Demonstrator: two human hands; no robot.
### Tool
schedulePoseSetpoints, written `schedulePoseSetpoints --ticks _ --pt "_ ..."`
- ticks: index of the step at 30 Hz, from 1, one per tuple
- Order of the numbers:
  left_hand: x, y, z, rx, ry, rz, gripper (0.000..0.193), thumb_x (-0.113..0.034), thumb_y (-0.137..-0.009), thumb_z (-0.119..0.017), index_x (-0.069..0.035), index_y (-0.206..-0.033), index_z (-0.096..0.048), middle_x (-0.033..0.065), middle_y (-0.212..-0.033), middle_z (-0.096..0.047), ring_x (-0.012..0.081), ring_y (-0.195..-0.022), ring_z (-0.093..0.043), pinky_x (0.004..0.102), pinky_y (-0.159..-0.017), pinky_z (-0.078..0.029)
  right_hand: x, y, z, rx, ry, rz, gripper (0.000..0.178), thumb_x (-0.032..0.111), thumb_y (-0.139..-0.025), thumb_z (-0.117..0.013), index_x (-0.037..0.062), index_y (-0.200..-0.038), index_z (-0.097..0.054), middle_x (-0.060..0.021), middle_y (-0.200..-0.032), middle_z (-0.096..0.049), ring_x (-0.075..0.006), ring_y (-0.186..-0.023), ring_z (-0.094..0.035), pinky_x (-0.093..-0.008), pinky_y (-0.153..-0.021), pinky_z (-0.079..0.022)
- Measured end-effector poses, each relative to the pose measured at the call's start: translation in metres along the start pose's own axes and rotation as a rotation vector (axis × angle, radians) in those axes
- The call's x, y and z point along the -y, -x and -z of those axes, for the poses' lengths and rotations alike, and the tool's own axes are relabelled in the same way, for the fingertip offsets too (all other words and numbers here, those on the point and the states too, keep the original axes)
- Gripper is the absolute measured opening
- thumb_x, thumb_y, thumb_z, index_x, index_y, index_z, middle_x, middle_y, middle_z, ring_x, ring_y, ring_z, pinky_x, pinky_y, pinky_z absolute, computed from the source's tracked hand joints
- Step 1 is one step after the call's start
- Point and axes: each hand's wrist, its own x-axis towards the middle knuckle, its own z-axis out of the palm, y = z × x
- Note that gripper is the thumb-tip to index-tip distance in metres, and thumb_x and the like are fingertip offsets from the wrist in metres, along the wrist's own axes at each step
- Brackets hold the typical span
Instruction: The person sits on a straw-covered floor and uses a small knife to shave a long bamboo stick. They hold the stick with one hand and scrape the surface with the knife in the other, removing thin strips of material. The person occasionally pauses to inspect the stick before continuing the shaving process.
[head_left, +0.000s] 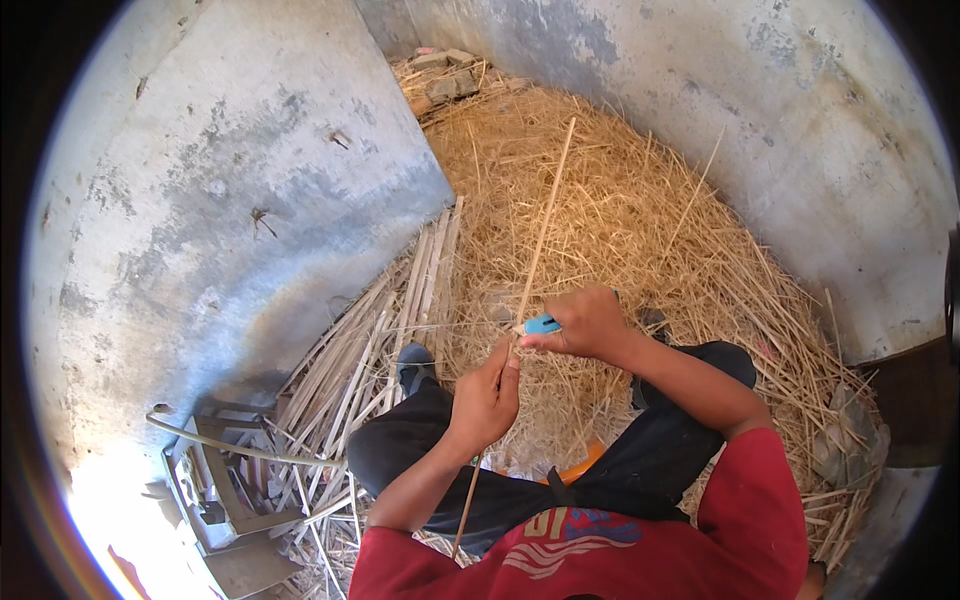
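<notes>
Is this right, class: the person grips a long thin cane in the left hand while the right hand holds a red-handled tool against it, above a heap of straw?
Not quite. The head view shows the tool's handle is blue, not red. The rest stands: the left hand grips the long thin cane, the right hand holds the tool against it, and the straw heap lies below.

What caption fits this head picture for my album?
Left hand holds a thin stick; right hand grips a blue-handled tool.

The person wears a red short-sleeved shirt (640, 545) with a blue and white printed design on the chest, dark trousers (500, 470), and dark shoes (413, 362). Both forearms are bare, and the hands wear no gloves.
</notes>
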Motion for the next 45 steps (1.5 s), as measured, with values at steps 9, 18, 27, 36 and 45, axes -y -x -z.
schedulePoseSetpoints --ticks 9,18,27,36,45 --pt "0.000 0.001 0.005 -0.057 -0.071 -0.050 0.035 -0.015 -0.096 -0.051 0.005 -0.124 -0.054 0.0226 -0.062 -0.055 0.0384 -0.055 -0.060 0.0433 -0.050 -0.044 0.013 -0.003 -0.006 -0.041 -0.001 0.007 0.067 0.074 -0.078 -0.056 0.0104 -0.057 -0.057 -0.0071 -0.046 -0.051 -0.0262 -0.040 -0.054 -0.0384 -0.039 -0.040" --pt "0.000 0.008 0.005 -0.026 -0.085 -0.053 0.037 -0.015 -0.095 -0.052 0.009 -0.123 -0.054 0.0219 -0.059 -0.055 0.0379 -0.053 -0.060 0.0441 -0.049 -0.044 -0.004 -0.011 -0.009 0.017 -0.010 -0.185 0.068 0.073 -0.082 -0.052 0.0101 -0.055 -0.055 -0.0079 -0.048 -0.052 -0.0259 -0.041 -0.055 -0.0386 -0.040 -0.040" --pt "0.005 0.005 0.000 -0.086 -0.236 -0.145 0.038 -0.014 -0.093 -0.054 0.008 -0.124 -0.054 0.0201 -0.057 -0.056 0.0368 -0.050 -0.059 0.0450 -0.047 -0.045 -0.014 -0.010 -0.022 -0.082 0.062 -0.113 0.071 0.076 -0.079 -0.052 0.0089 -0.055 -0.056 -0.0080 -0.049 -0.055 -0.0245 -0.040 -0.054 -0.0370 -0.040 -0.040" --pt "0.012 0.017 -0.002 -0.078 -0.182 -0.196 0.037 -0.015 -0.093 -0.055 0.006 -0.124 -0.055 0.0179 -0.053 -0.054 0.0368 -0.047 -0.058 0.0458 -0.046 -0.044 -0.013 -0.001 -0.009 0.003 0.054 -0.091 0.071 0.074 -0.085 -0.044 0.0099 -0.065 -0.065 -0.0067 -0.049 -0.055 -0.0227 -0.040 -0.053 -0.0363 -0.037 -0.037" --pt "0.000 0.038 -0.007 0.109 -0.109 -0.227 0.037 -0.014 -0.093 -0.056 0.006 -0.124 -0.054 0.0187 -0.053 -0.054 0.0368 -0.047 -0.058 0.0457 -0.045 -0.045 -0.182 -0.019 0.049 -0.109 0.281 -0.773 0.072 0.075 -0.090 -0.033 0.0152 -0.079 -0.071 -0.0031 -0.054 -0.053 -0.0186 -0.047 -0.047 -0.0367 -0.043 -0.038"
